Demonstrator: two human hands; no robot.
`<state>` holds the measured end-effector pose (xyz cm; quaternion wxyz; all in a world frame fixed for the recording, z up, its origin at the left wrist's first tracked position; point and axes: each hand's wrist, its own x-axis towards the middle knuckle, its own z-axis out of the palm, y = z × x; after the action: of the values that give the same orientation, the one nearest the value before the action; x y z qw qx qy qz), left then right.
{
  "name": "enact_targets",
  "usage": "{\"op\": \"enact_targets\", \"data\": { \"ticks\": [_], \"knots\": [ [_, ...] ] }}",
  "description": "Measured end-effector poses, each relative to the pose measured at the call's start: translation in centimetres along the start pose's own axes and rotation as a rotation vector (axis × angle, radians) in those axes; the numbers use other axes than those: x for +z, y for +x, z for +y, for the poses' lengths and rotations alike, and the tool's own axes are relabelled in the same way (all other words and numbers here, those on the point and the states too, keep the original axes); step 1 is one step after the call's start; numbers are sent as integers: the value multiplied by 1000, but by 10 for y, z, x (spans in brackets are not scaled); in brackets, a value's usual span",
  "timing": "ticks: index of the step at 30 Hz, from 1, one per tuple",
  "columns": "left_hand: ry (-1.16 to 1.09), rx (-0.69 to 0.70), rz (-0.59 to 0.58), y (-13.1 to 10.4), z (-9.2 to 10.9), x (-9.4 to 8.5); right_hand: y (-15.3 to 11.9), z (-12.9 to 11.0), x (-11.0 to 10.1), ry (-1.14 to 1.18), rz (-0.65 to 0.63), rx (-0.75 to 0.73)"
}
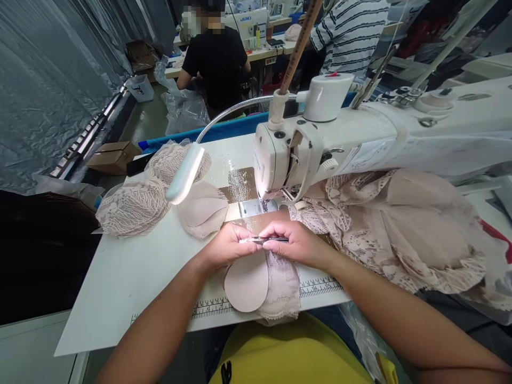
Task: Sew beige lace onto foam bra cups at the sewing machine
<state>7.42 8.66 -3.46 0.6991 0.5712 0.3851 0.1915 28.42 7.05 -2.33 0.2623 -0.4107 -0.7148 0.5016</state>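
Observation:
My left hand (230, 244) and my right hand (294, 242) meet in front of the sewing machine (280, 154), just below its needle area. The fingertips of both are closed on a slim metal tool (264, 240), silver at the left and dark at the right; its exact kind is too small to tell. Beneath my hands, a smooth beige bra cup (246, 285) and a piece of pale pink lace fabric (284, 288) lie at the table's front edge. More joined lace and beige fabric (424, 229) is heaped to the right, under the machine arm.
Stacked lace cups (134, 208) and a plain beige cup piece (203, 213) lie at the left of the white table (132, 277). A lamp head (186, 173) on a bendy neck hangs over them. A printed ruler (324, 287) runs along the front edge. Two people sit beyond.

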Motion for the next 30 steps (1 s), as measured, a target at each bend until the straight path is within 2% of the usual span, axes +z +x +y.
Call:
{"op": "enact_targets", "data": {
  "ticks": [5, 12, 21, 23, 25, 28, 30],
  "knots": [
    [15, -5, -20, -2, 4, 2, -1, 3, -2, 10, 26, 0],
    [112, -52, 49, 0, 3, 5, 1, -1, -3, -51, -26, 7],
    [224, -22, 83, 2, 1, 10, 3, 4, 6, -9, 96, 7],
    [216, 17, 53, 2, 4, 9, 4, 4, 7, 26, 77, 49],
    [207, 32, -42, -1, 10, 4, 4, 1, 6, 8, 14, 78],
    [265, -43, -169, -12, 21, -11, 3, -1, 1, -74, -19, 101],
    [312, -70, -159, -19, 26, -22, 1, 0, -3, -108, -26, 120]
  ]
}}
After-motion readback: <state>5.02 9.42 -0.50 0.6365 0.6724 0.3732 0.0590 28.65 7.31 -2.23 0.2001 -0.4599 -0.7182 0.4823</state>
